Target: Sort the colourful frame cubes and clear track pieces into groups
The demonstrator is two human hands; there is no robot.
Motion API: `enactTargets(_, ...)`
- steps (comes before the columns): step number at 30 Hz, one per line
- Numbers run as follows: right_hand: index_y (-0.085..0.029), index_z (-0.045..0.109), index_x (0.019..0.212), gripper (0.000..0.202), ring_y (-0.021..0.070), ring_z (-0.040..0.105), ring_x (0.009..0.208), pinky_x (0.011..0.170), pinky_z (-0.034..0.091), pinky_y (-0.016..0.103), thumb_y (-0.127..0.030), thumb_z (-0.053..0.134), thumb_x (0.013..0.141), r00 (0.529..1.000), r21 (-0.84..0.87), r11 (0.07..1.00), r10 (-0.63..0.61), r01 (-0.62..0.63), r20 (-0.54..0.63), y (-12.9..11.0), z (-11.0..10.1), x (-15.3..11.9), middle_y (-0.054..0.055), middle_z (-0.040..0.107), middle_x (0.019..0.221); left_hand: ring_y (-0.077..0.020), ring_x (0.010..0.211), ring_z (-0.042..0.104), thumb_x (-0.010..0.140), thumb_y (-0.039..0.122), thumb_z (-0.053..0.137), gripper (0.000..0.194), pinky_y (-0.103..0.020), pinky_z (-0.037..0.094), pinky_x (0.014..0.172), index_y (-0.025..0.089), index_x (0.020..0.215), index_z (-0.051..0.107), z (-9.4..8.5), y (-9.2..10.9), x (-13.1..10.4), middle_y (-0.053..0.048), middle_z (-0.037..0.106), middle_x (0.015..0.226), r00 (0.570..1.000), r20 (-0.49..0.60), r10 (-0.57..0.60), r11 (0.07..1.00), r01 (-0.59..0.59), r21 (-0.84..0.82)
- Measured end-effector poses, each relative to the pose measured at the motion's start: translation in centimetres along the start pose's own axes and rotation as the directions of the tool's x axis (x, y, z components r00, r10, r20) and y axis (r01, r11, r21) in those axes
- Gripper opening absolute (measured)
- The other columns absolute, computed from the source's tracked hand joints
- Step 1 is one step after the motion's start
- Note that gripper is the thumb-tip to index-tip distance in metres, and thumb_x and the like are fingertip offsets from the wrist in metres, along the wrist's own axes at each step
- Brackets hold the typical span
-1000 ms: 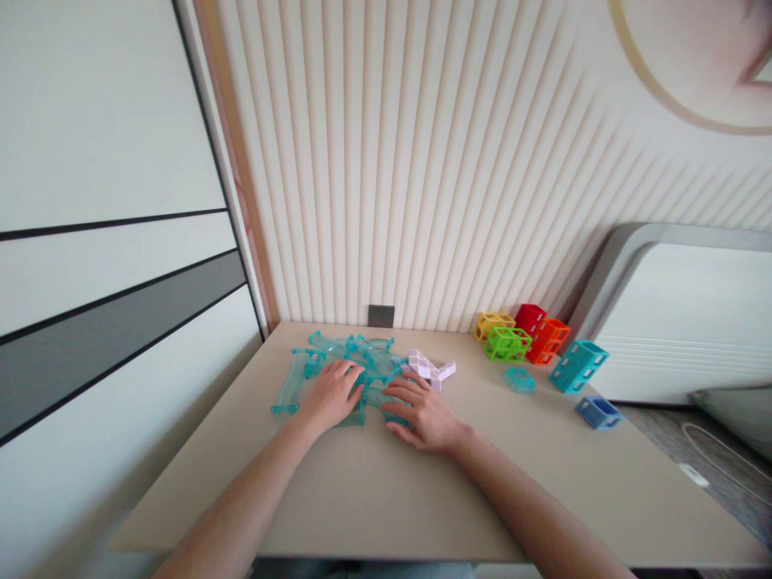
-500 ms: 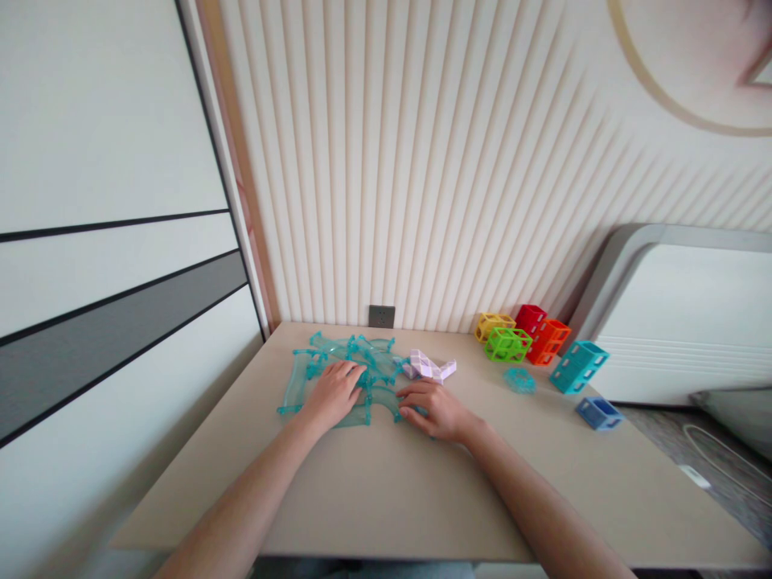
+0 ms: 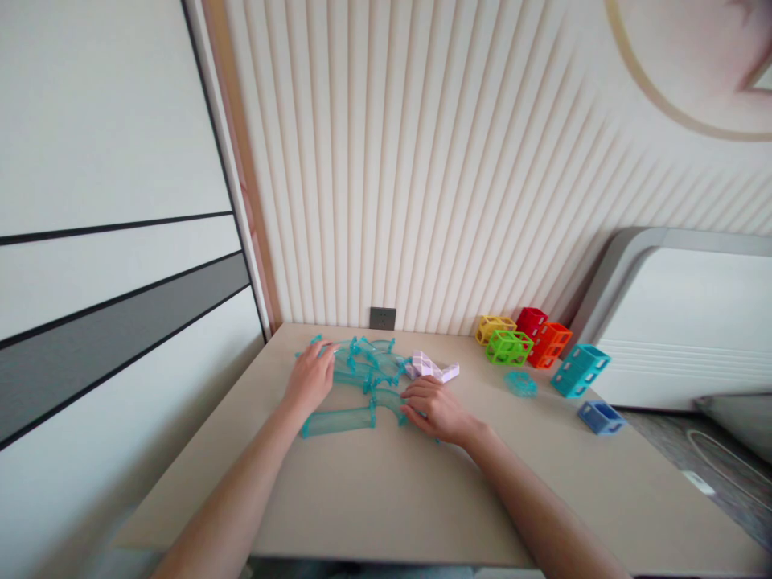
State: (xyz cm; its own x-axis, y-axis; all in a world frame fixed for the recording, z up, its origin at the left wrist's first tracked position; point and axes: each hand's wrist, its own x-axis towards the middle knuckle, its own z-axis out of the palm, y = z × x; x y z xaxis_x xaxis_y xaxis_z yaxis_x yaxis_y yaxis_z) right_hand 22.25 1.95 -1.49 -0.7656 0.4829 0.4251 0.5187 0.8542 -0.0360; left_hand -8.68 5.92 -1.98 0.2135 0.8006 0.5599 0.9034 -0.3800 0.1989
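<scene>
Several translucent teal track pieces (image 3: 343,421), straight and curved, lie linked or overlapping on the table's left half. My left hand (image 3: 310,374) is over the left side of this cluster, fingers stretched toward the back pieces and thumb apart. It hides what lies beneath it. My right hand (image 3: 431,406) rests low on the table, its fingers and thumb at the right end of a curved track piece (image 3: 388,398). A bit of teal shows under that palm. Just behind my right fingers lies a folded lilac checked object (image 3: 428,366).
Hollow building blocks stand at the back right: yellow (image 3: 491,327), green (image 3: 508,347), red (image 3: 531,323), orange (image 3: 551,346) and teal (image 3: 581,370). A blue block (image 3: 601,418) sits near the right edge. A flat teal lattice piece (image 3: 521,383) lies before them.
My left hand has moved left and slightly back, uncovering the front straight piece and middle of the cluster. My right hand stays at the curved piece.
</scene>
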Motion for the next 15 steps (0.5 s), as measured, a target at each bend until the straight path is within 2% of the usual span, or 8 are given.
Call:
enactTargets(3, -0.019, 0.069, 0.099, 0.023, 0.0216, 0.064, 0.106, 0.095, 0.048, 0.038, -0.029, 0.048, 0.1, 1.0, -0.015, 1.0, -0.026, 0.026, -0.012, -1.4, 0.3, 0.8, 0.01, 0.071, 0.115, -0.027, 0.12, 0.056, 0.091, 0.011, 0.041, 0.041, -0.043, 0.046, 0.104, 0.019, 0.127, 0.058, -0.5, -2.7, 0.2, -0.012, 0.062, 0.125, 0.986, -0.016, -0.165, 0.984, 0.166, 0.072)
enactTargets(7, -0.019, 0.064, 0.116, 0.026, 0.0223, 0.058, 0.12, 0.104, 0.043, 0.04, -0.029, 0.047, 0.1, 0.995, 0.01, 0.995, -0.097, 0.097, 0.017, -3.8, 1.1, 2.1, 0.011, 0.065, 0.129, -0.029, 0.124, 0.055, 0.091, 0.012, 0.041, 0.044, -0.045, 0.046, 0.104, 0.017, 0.134, 0.052, 0.4, -4.6, -0.4, -0.014, 0.058, 0.133, 0.945, 0.09, -0.315, 0.945, 0.303, 0.123)
enactTargets(10, -0.019, 0.06, 0.124, 0.03, 0.0217, 0.056, 0.122, 0.106, 0.041, 0.04, -0.03, 0.05, 0.099, 0.994, 0.031, 0.994, -0.103, 0.102, 0.048, -4.8, 1.8, 2.6, 0.012, 0.065, 0.128, -0.0259, 0.127, 0.054, 0.09, 0.009, 0.042, 0.047, -0.041, 0.044, 0.106, 0.017, 0.135, 0.051, 1.3, -4.9, -0.6, -0.013, 0.058, 0.134, 0.92, 0.171, -0.354, 0.935, 0.344, 0.085)
enactTargets(15, -0.019, 0.058, 0.126, 0.031, 0.0222, 0.057, 0.116, 0.103, 0.044, 0.039, -0.029, 0.051, 0.098, 0.994, 0.054, 0.994, -0.099, 0.096, 0.055, -5.1, 2.5, 2.3, 0.012, 0.066, 0.121, -0.025, 0.128, 0.053, 0.086, 0.009, 0.05, 0.047, -0.039, 0.044, 0.107, 0.015, 0.133, 0.051, 1.6, -5.3, -0.8, -0.014, 0.059, 0.132, 0.919, 0.188, -0.346, 0.938, 0.343, 0.046)
